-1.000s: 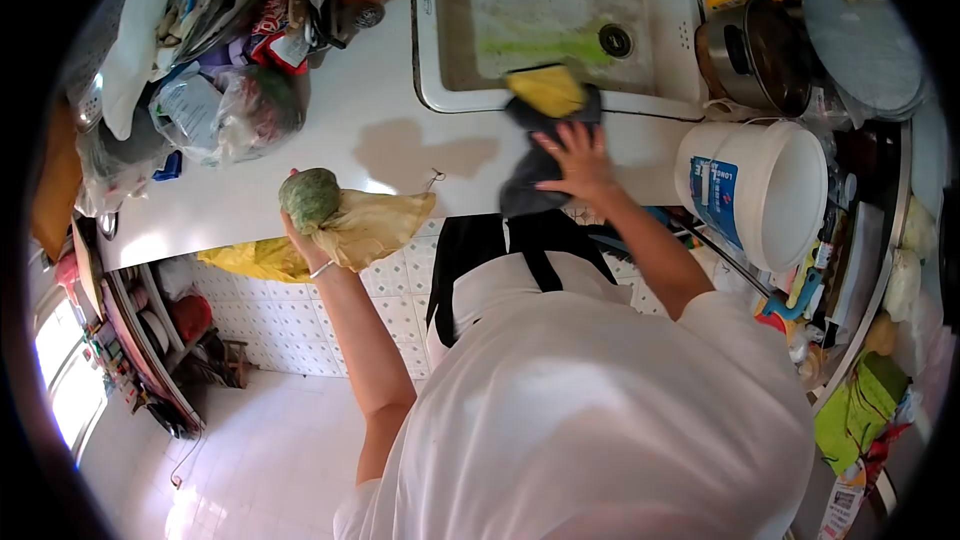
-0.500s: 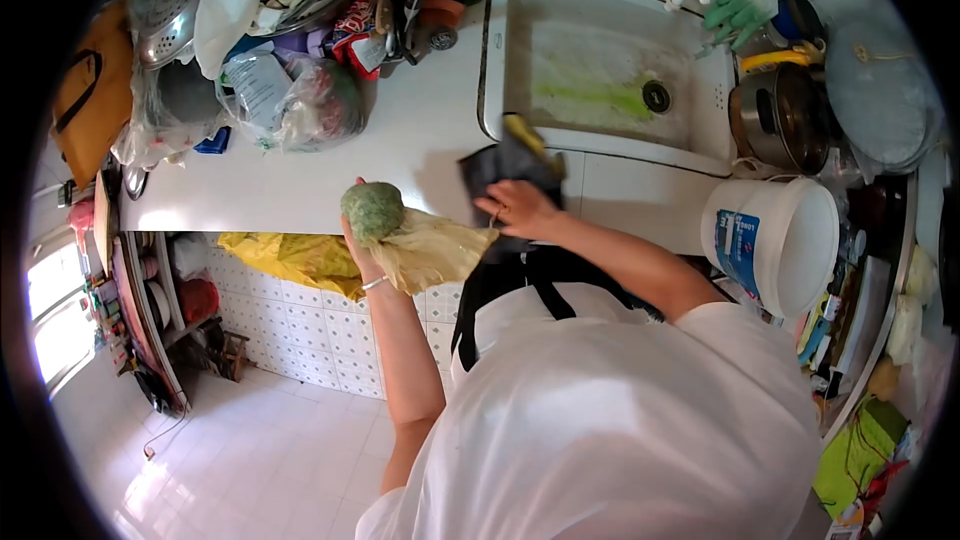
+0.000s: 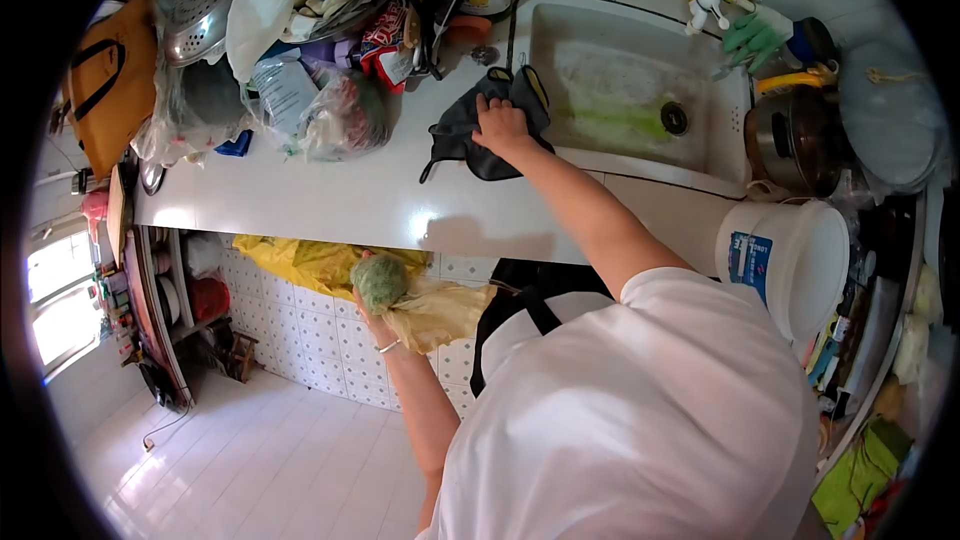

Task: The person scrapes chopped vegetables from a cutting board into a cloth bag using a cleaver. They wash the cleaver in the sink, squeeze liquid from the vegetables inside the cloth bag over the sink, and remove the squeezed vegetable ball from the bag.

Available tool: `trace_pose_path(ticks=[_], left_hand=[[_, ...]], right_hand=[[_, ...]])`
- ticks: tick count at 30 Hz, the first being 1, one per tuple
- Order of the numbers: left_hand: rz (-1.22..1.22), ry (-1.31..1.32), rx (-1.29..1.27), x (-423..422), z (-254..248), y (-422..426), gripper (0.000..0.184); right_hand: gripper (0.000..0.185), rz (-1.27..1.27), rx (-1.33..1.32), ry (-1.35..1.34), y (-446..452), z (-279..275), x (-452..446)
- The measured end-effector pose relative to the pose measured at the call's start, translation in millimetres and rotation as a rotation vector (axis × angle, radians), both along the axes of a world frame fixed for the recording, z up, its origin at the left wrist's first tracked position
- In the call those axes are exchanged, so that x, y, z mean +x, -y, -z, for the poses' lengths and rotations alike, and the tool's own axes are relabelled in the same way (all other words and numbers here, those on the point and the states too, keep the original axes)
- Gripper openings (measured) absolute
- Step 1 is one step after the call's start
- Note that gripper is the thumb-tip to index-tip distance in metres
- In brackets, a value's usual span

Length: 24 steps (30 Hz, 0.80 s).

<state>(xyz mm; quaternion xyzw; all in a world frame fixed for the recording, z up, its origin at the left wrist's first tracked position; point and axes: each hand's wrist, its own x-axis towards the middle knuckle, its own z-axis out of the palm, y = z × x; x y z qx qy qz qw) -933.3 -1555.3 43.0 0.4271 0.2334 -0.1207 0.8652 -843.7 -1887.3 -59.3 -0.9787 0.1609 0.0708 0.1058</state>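
Observation:
A plastic bag (image 3: 435,315) with a rounded green bundle (image 3: 379,283) at its closed end is in my left hand (image 3: 366,310), in front of the counter's edge. My left fingers are mostly hidden behind the bundle. My right hand (image 3: 503,127) reaches over the counter and grips a black cloth bag (image 3: 468,130) with dark straps. The black bag overlaps the sink's left rim; whether it fully rests on the counter I cannot tell.
The white sink (image 3: 610,155) has greenish residue and a dark drain. Packed plastic bags (image 3: 345,125) and a metal colander (image 3: 213,0) crowd the counter's left. A white bucket (image 3: 785,265) and a lidded pot (image 3: 795,140) stand right. A yellow bag (image 3: 290,265) hangs below the counter edge.
My right hand has carried the black bag forward and left, from near my body to beside the sink. My left hand with the green bundle has dropped slightly toward me; the view has shifted.

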Motion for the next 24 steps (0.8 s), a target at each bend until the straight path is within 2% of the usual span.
trace_pose_path(ticks=[3,5,8,9,11,15,18,20,21,23,24], left_hand=[[0.091,0.038,0.055,3.0,-1.7,5.7,0.045],[0.005,-0.035,-0.032,10.4,-5.8,17.3,0.046],[0.111,-0.010,-0.045,30.3,16.3,20.6,0.045],[0.115,-0.010,-0.049,35.5,9.9,33.2,0.045],[0.168,-0.011,-0.158,38.7,-13.2,58.4,0.045],[0.248,-0.035,-0.211,47.3,-10.2,92.4,0.046],[0.351,-0.024,-0.377,43.9,-7.9,124.5,0.042],[0.410,-0.060,-0.368,41.9,-6.6,150.2,0.041],[0.463,-0.090,-0.353,42.6,-5.6,164.5,0.040],[0.536,-0.046,-0.355,36.7,-6.5,200.9,0.037],[0.556,-0.062,-0.399,34.3,-7.7,220.4,0.038]], right_hand=[[0.081,-0.017,0.074,-0.050,-10.0,-3.9,-29.3],[0.082,-0.030,0.060,0.008,-11.4,-7.5,-56.5],[0.072,-0.081,0.118,-0.072,-9.6,-25.0,-120.5],[0.070,-0.093,0.141,-0.098,-0.2,-27.9,-147.2],[0.064,-0.001,0.194,-0.012,25.6,-16.4,-206.1],[0.049,0.253,0.152,-0.080,104.8,-20.8,-313.8],[0.046,0.319,0.203,-0.107,152.8,-32.7,-363.4],[0.054,0.272,0.221,-0.556,169.5,-48.9,-374.0],[0.054,0.273,0.220,-0.553,170.7,-57.1,-371.0],[0.057,0.018,0.297,-0.464,162.7,-70.2,-347.5],[0.061,0.046,0.472,-0.138,149.9,-88.9,-321.7]])
